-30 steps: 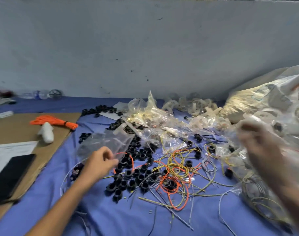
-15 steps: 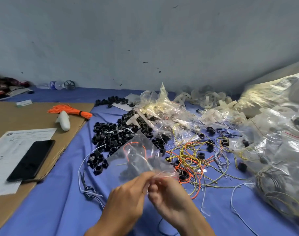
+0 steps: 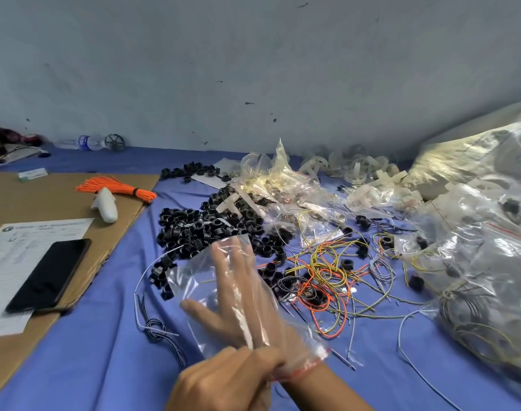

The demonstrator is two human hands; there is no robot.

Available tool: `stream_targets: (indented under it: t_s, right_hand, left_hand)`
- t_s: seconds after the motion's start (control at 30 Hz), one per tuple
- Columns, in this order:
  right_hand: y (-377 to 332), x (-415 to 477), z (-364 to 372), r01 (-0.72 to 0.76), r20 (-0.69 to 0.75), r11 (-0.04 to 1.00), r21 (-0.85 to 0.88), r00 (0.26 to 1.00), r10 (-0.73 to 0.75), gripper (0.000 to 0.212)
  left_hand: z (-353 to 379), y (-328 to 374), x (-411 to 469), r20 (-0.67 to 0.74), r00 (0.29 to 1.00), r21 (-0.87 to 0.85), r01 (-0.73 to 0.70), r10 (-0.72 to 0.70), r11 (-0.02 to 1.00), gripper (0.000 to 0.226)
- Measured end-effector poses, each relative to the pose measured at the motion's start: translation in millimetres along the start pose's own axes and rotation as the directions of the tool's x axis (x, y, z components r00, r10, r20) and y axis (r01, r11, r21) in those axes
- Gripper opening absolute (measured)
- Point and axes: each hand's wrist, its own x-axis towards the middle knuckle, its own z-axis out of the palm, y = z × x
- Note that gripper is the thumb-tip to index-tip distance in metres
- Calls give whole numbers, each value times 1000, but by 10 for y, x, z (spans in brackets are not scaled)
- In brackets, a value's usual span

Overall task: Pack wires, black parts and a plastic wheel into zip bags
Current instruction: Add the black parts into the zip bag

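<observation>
A clear zip bag with a red seal strip is pulled over my right hand, whose fingers lie straight inside it, up to the wrist. My left hand pinches the bag's mouth at that wrist. Beyond the bag lies a heap of black ring parts. A tangle of orange, yellow and grey wires spreads to the right. White plastic wheels lie at the back by the wall.
A blue cloth covers the table. Cardboard at the left bears a phone, a paper form, a white tool and an orange wire bundle. Filled clear bags pile up at the right.
My right hand has slid inside the zip bag with its fingers straightened. My left hand now pinches the bag's mouth at the right wrist. The view has tilted slightly.
</observation>
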Motion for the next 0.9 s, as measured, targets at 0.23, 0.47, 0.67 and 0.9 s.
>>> stream_targets:
  t_s: [0.23, 0.47, 0.67, 0.9]
  right_hand:
    - [22, -147, -221, -97, 418, 993, 70, 907, 59, 59]
    - [504, -542, -648, -46, 146, 964, 263, 989, 7, 22]
    - [1933, -220, -970, -395, 50, 854, -339, 899, 436, 39]
    - [2419, -93, -858, -261, 277, 804, -534, 845, 458, 26]
  left_hand:
    - [294, -576, -137, -417, 902, 200, 210, -111, 957, 37]
    - [583, -967, -1, -393, 836, 126, 461, -382, 879, 46]
    - [924, -835, 40, -311, 844, -3, 459, -437, 889, 46]
    - [1151, -821, -22, -383, 797, -48, 487, -467, 872, 47]
